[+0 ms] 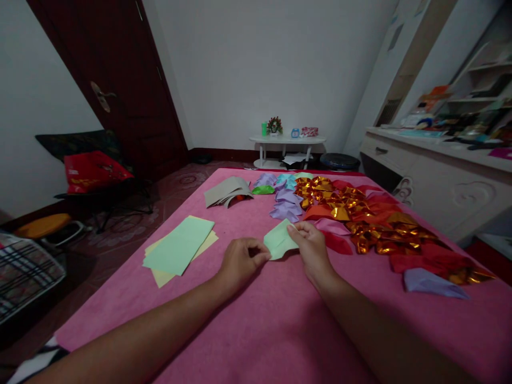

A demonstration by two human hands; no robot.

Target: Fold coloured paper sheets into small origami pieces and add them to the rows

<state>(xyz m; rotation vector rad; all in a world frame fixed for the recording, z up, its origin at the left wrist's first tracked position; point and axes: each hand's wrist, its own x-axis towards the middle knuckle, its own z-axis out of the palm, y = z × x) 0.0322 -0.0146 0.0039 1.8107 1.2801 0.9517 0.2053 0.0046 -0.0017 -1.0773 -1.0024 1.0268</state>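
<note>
A pale green sheet of paper (pixel 280 240), partly folded, is held between my two hands just above the pink cloth (pixel 256 320). My left hand (pixel 243 260) pinches its lower left corner between thumb and fingertips. At the upper right edge, my right hand (pixel 310 245) grips it with the thumb on top. Left of my hands lies a stack of flat light green sheets (pixel 180 242), with yellow paper (pixel 206 245) sticking out underneath. Folded paper pieces in shiny gold (pixel 376 240), red (pixel 338 242) and lilac (pixel 286 210) are spread to the right and beyond.
A fanned pile of grey paper (pixel 228 191) lies toward the far left of the table. A lone lilac folded piece (pixel 434 282) sits at right. Beyond are a white side table (pixel 287 140), a dresser (pixel 440 165) and a chair with a red bag (pixel 94 170).
</note>
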